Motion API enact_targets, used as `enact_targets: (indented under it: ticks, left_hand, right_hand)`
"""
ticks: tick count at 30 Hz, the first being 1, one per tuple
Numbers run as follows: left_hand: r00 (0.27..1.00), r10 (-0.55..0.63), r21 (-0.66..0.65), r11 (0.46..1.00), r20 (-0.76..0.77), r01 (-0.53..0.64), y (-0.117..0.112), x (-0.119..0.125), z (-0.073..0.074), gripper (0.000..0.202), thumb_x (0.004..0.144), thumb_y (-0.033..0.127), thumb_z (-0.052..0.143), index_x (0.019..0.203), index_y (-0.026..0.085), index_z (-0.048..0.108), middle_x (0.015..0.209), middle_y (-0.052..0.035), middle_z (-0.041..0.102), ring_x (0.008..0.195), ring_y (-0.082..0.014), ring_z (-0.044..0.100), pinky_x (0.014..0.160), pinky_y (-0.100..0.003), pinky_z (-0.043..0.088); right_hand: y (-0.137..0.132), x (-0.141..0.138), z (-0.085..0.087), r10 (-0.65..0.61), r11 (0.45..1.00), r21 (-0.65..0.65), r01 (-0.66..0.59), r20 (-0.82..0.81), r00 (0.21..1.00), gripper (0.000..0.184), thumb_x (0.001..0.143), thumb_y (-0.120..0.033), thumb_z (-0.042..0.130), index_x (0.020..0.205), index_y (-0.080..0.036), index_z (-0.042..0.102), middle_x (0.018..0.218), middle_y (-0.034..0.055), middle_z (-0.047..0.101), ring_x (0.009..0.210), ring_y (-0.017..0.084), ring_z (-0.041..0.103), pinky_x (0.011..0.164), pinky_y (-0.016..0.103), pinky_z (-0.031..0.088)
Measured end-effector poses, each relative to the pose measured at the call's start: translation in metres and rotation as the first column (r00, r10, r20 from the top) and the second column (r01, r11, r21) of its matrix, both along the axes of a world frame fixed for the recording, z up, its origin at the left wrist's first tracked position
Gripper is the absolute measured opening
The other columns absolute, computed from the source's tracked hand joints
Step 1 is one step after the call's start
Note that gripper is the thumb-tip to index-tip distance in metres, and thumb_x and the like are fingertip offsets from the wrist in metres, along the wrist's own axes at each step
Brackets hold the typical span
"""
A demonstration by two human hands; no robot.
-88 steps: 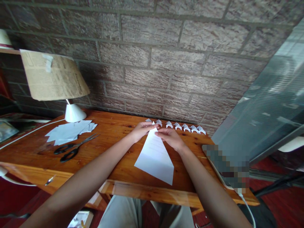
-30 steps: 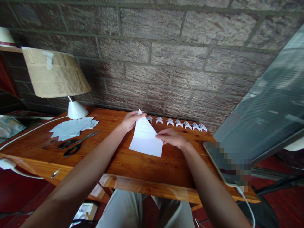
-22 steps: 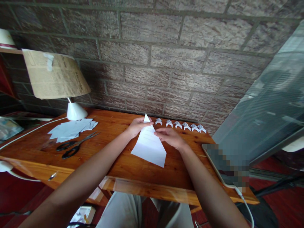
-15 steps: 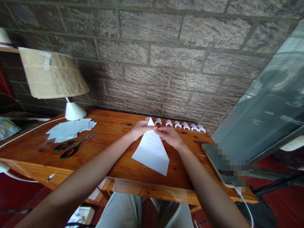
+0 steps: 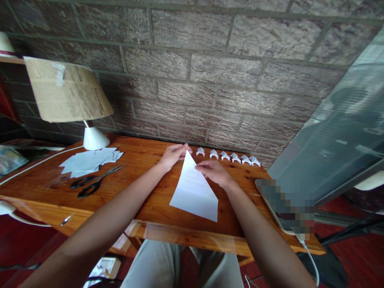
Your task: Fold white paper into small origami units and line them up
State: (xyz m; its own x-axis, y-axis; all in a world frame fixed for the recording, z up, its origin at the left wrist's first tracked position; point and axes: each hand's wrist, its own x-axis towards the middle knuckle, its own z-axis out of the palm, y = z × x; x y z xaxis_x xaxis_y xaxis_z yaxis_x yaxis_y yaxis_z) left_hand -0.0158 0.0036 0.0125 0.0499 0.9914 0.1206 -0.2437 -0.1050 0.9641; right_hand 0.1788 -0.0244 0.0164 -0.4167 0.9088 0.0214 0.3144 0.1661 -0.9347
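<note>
Obs.: the person sits at a wooden table (image 5: 144, 202) against a brick wall. A white sheet (image 5: 195, 194), already folded to a long point, lies on the table in front of them. Its point faces the far edge and its broad end the near edge.

Left hand (image 5: 172, 155): fingers closed together on the far tip of the sheet, pinching it just off the wood.
Right hand (image 5: 215, 173): fingertips down on the right slanted edge, just below the tip. I cannot tell whether the thumb tucks under the edge.

Step in hand, as I read it: setting or checking the fold at the point, with the slanted edges brought to meet.

Next move calls for: the tip held fixed, the two edges matched exactly, then firm pressure run along the crease towards the near end, with no slip of the sheet on the wood.

Surroundings: a row of small folded paper figures (image 5: 228, 156) along the far edge, right of the hands. At far left are a pile of cut paper (image 5: 88, 161), scissors (image 5: 93, 184) and a lamp (image 5: 94, 139). A blurred flat device (image 5: 285, 206) lies at right.
</note>
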Motion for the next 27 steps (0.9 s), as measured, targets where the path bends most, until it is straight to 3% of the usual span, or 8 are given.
enact_targets:
  ticks: [6,15,27]
  left_hand:
    - [0.989,-0.138,0.03,0.99,-0.06,0.14,-0.006,0.005,-0.001,0.039,0.057,0.044,0.083,0.081,0.015,0.073,0.084,-0.0086,0.073,0.075,-0.0183,0.066,0.074,-0.03,0.049]
    - [0.983,-0.155,0.032,0.987,-0.097,0.159,-0.005,0.006,-0.006,0.037,0.058,0.045,0.082,0.081,0.016,0.075,0.084,-0.0073,0.074,0.074,-0.0193,0.066,0.073,-0.032,0.049]
    - [0.976,-0.213,-0.023,0.977,-0.043,0.212,-0.004,0.007,-0.011,0.04,0.057,0.042,0.084,0.086,0.016,0.075,0.09,-0.0095,0.074,0.081,-0.0191,0.068,0.08,-0.033,0.05]
  right_hand:
    - [0.001,0.001,-0.001,-0.042,0.999,0.025,0.043,-0.02,0.999,0.027,0.07,-0.042,0.067,0.077,-0.016,0.071,0.066,0.0004,0.063,0.059,0.012,0.052,0.058,0.025,0.041]
    - [0.002,-0.001,-0.001,0.015,0.999,0.052,-0.013,-0.042,0.999,0.037,0.07,-0.049,0.068,0.085,-0.016,0.072,0.071,0.0007,0.065,0.062,0.013,0.053,0.059,0.025,0.04]
    - [0.004,-0.001,-0.003,-0.013,0.997,0.08,0.019,-0.077,0.997,0.035,0.07,-0.048,0.068,0.08,-0.015,0.073,0.071,0.001,0.065,0.065,0.013,0.054,0.061,0.025,0.04]
